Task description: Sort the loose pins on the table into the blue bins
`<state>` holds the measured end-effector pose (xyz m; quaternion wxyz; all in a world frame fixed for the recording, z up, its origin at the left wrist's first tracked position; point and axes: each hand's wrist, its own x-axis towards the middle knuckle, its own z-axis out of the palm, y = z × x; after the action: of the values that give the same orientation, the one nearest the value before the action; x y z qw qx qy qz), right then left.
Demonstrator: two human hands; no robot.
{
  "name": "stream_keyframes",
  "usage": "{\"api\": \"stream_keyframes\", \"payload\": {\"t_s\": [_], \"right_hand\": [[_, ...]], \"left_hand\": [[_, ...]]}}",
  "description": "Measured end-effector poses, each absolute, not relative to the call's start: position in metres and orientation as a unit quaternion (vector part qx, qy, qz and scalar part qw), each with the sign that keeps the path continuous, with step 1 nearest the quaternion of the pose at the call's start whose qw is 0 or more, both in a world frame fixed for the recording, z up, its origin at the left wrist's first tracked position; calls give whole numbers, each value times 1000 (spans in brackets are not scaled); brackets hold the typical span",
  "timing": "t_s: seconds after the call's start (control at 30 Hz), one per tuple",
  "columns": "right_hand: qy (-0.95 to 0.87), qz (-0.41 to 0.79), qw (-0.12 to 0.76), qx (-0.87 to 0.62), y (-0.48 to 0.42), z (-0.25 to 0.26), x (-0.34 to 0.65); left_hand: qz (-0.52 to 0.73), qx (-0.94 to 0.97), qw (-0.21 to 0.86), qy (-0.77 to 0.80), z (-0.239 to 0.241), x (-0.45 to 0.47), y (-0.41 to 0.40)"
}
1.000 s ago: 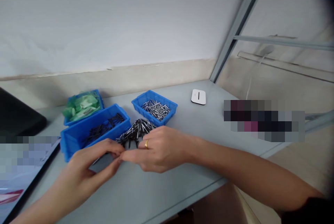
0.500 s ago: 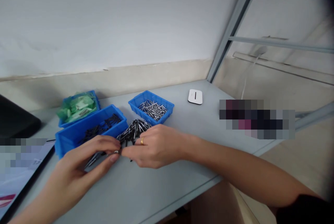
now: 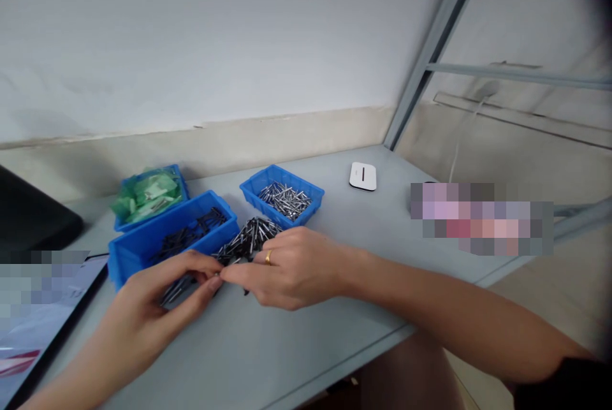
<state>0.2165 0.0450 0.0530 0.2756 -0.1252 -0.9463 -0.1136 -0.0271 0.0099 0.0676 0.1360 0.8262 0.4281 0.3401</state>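
left hand (image 3: 143, 305) pinches a pin (image 3: 217, 275), right hand (image 3: 292, 270) fingertips at it (can't tell if gripping), left-near of the pile (image 3: 249, 238) on the table (image 3: 220, 359); pinch lightly, fingertips lined up.

The grey table (image 3: 215, 352) bears blue bins (image 3: 262, 207), piled metal pins (image 3: 246, 239) and a white device (image 3: 363, 176).

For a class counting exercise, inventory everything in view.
table: one, grey, beneath
bins: three, blue, on table
bag: one, green, rear left bin
pieces: many, black, front bin
pins: many, silver, right bin
pile: one, black-silver, before right bin
device: one, white, table's right
back wall: one, white, behind
frame: one, grey, right
cable: one, white, right
object: one, black, left
ring: one, gold, right hand
left hand: one, bare, front left
right hand: one, bare, centre
sleeve: one, black, right
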Motion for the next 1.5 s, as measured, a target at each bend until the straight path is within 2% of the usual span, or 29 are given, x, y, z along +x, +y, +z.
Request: {"api": "stream_keyframes", "payload": {"t_s": [0.27, 0.57, 0.77, 0.97, 1.1, 1.3, 1.5], "right_hand": [[-937, -117, 291, -152, 47, 53, 217], [-959, -92, 222, -151, 44, 54, 215], [-954, -97, 247, -139, 45, 54, 215], [-958, -100, 234, -135, 45, 56, 216], [-964, -95, 211, -135, 45, 57, 217], [-954, -103, 240, -145, 45, 58, 216], [-958, -102, 234, -134, 45, 58, 216]], "left_hand": [[354, 806, 112, 461, 68, -28, 10], [338, 785, 178, 488, 67, -34, 7], [317, 778, 231, 492, 66, -34, 6], [309, 798, 203, 476, 66, -34, 5], [311, 769, 227, 510, 67, -24, 2], [304, 776, 225, 505, 68, -22, 2], [315, 788, 213, 484, 62, -28, 7]]}}
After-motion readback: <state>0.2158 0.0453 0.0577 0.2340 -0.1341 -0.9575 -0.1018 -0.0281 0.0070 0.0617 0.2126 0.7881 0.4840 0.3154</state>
